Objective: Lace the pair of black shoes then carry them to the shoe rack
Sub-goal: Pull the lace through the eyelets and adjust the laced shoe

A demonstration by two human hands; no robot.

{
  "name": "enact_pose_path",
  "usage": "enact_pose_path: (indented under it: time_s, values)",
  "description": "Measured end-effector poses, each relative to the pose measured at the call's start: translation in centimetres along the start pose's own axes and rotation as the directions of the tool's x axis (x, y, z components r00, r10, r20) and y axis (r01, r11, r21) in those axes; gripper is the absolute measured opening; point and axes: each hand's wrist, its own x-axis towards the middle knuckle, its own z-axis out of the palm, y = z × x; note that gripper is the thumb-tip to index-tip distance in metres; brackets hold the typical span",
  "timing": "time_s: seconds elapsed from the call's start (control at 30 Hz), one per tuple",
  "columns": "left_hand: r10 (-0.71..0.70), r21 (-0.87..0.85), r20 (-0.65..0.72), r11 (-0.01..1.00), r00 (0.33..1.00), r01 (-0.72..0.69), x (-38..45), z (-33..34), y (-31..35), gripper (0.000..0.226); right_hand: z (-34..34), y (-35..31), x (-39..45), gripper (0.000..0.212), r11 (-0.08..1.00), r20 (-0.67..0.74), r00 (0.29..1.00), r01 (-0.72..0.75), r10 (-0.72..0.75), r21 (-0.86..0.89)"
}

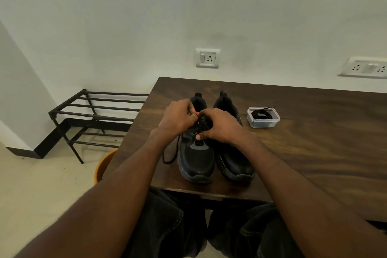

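- Dark trousers [167, 226] on the person's knees fill the bottom of the view, tucked under the near edge of the brown wooden table [303, 142].
- Both forearms reach forward over that edge to the pair of black shoes, which stand side by side with their toes toward the person.
- Over the left shoe [195, 161], the left hand [178, 118] has its fingers curled, pinching the black lace [171, 153] near the upper eyelets.
- One loose lace end trails down onto the table beside this shoe.
- Fingers of the right hand [222, 126] curl round the lace at the same shoe's tongue, thumb pressed on the lacing.
- Just beside it stands the right shoe [234, 163]; whether it is laced cannot be told.
- Right of the shoes, a clear plastic container [263, 117] holds another black lace.
- Left of the table, on the floor by the wall, stands the black shoe rack [90, 111].
- An orange bucket [104, 163] shows beside the table's left edge.
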Motion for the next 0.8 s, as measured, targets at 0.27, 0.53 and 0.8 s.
enact_pose_path:
  time_s: [0.27, 0.53, 0.8]
  values:
    - [-0.106, -0.185, -0.098, 0.979, 0.99, 0.087, 0.1, 1.0, 0.2, 0.013, 0.1, -0.3, -0.1, 0.082, 1.0, -0.016, 1.0, -0.006, 0.007, 0.013]
    - [-0.251, -0.908, 0.025, 0.4, 0.968, 0.127, 0.0, -2.5, 3.1, 0.023, 0.4, -0.3, 0.0, 0.034, 0.98, -0.219, 0.97, -0.059, 0.102, 0.192]
    - [-0.185, -0.974, -0.081, 0.222, 0.979, -0.039, -0.5, -5.3, 3.1, 0.025, 0.4, -0.7, 0.0, 0.03, 0.981, -0.185, 0.98, -0.035, 0.071, 0.19]
